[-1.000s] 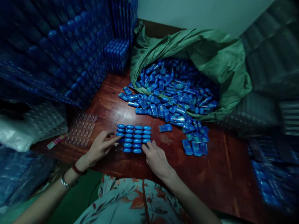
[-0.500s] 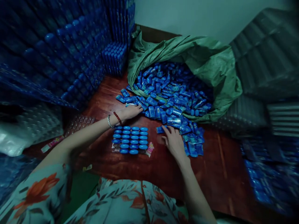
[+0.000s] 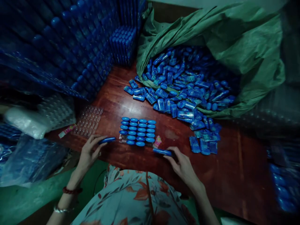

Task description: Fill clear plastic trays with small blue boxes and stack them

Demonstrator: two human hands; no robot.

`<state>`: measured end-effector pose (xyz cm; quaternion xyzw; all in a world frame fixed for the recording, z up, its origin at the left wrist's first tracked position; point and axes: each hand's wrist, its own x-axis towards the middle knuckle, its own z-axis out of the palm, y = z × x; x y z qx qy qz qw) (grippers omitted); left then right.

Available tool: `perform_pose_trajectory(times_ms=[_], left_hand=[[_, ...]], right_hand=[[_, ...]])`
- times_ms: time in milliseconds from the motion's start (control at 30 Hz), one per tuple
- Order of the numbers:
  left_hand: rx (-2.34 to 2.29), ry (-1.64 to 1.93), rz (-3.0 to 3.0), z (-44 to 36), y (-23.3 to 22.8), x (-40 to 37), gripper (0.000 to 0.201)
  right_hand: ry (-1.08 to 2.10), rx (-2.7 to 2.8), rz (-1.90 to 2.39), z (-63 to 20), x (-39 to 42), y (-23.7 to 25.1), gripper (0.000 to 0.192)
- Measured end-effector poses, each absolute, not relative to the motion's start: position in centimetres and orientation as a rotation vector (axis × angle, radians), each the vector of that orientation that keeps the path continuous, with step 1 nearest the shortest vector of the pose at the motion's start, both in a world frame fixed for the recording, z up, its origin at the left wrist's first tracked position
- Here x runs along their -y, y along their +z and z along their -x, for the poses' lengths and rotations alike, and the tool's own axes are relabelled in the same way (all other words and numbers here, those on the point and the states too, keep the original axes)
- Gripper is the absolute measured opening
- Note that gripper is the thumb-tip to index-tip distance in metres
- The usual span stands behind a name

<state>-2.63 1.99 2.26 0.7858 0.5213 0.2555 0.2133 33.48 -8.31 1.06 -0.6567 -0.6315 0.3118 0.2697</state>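
In the head view, my left hand point(image 3: 88, 152) pinches a small flat blue container point(image 3: 107, 140) by its end, just left of the clear plastic tray point(image 3: 122, 139). My right hand point(image 3: 184, 162) grips a second blue container point(image 3: 161, 152) by its end, right of the tray's front corner. Rows of blue containers point(image 3: 140, 129) stand on end in the tray. Two pockets show at its front corners, at left and right. A pink-and-yellow label point(image 3: 157, 142) lies at the tray's right edge. What the containers hold cannot be seen.
A green sack point(image 3: 260, 62) spills a heap of blue containers point(image 3: 173, 97) onto the reddish wooden table point(image 3: 229, 168). Filled trays point(image 3: 70, 47) are stacked high at the left. Empty clear trays point(image 3: 87, 122) and a pink label point(image 3: 67, 130) lie nearer.
Both hands have drawn back from the heap toward the table's front edge, each now with a blue container. The view has shifted a little.
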Motion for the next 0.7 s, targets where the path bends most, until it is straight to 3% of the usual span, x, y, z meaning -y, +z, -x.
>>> perform_pose_trajectory(times_ms=[233, 400, 533, 700], left_hand=[[-1.388, 0.806, -2.281, -1.6, 0.8, -1.4, 0.023], [-1.191, 0.606, -2.571, -1.3, 0.4, -2.5, 0.038], [-0.993, 0.525, -2.646, -1.2, 1.1, -3.3, 0.036], [-0.866, 0.37, -2.67, -1.5, 2.1, -4.2, 0.031]], right_hand=[[0.67, 1.692, 1.657, -30.0, 5.5, 1.2, 0.019], [0.594, 1.527, 1.724, -30.3, 5.8, 0.5, 0.015], [0.53, 1.322, 1.81, -30.9, 7.0, -0.2, 0.016], [0.787, 1.009, 1.815, -30.5, 7.3, -0.9, 0.026]])
